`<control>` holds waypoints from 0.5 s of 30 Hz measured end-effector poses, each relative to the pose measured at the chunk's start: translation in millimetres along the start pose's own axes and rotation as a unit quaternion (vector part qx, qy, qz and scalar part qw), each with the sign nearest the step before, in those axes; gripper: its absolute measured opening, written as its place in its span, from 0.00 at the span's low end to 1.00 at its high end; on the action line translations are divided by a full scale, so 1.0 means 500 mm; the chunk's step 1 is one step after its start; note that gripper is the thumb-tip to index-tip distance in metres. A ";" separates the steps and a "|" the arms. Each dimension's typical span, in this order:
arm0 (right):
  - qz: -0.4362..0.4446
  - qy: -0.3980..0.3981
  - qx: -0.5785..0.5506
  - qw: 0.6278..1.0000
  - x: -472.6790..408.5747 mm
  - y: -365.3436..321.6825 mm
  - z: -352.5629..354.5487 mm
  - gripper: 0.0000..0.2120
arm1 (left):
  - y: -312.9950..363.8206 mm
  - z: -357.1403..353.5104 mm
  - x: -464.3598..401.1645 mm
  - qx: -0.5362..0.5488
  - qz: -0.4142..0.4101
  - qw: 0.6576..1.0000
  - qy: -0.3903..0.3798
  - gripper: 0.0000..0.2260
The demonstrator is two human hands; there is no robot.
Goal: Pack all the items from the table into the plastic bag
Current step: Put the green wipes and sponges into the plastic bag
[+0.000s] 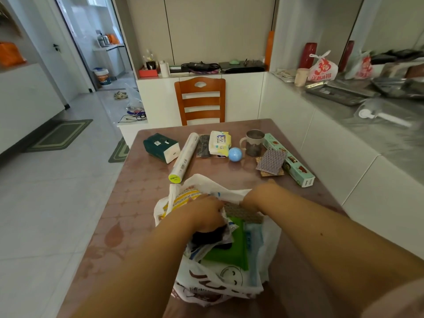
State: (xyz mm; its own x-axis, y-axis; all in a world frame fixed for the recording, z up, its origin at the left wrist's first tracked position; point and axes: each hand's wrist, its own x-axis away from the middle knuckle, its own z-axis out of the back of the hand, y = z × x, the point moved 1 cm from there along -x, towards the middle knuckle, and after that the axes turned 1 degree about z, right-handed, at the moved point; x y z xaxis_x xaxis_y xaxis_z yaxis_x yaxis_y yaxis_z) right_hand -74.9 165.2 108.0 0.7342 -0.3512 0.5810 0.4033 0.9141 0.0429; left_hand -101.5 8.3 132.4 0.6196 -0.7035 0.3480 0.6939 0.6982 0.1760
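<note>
A white plastic bag [231, 285] lies open on the table's near part, with a green pack [231, 251] and other items inside. My left hand [206, 214] is inside the bag's mouth, shut on a dark packet [211, 237]. My right hand [259, 196] grips the bag's far rim. Farther off on the table lie a dark green tissue pack [160, 146], a white roll [184, 157], a wet-wipe pack [219, 143], a blue ball [235, 154], a grey cup [253, 143], a purple cloth [270, 162] and a long teal box [289, 160].
A wooden chair [200, 99] stands at the table's far edge. A white counter [367, 115] with trays and bags runs along the right. Floor mats [59, 134] lie on the tiled floor to the left.
</note>
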 end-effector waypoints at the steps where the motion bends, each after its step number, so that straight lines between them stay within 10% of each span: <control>1: -0.001 0.012 0.030 0.999 0.015 0.007 0.014 0.29 | 0.000 0.001 0.001 -0.003 -0.003 1.000 -0.002 0.13; 8: 0.008 0.135 0.023 0.991 0.059 0.005 0.117 0.34 | -0.011 0.001 0.005 0.028 -0.002 0.998 0.055 0.10; 15: 0.125 0.160 -0.349 0.915 0.067 -0.035 0.114 0.33 | -0.022 0.018 0.000 0.182 0.059 0.977 0.091 0.16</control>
State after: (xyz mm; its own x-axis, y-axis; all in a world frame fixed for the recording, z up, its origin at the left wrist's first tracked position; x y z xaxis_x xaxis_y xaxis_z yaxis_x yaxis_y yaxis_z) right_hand -88.4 149.0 173.0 0.9283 -0.2932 0.2289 0.3698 0.6611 -0.6528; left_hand -112.2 1.8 138.8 0.7654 -0.6042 0.2217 0.4579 0.7533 0.4721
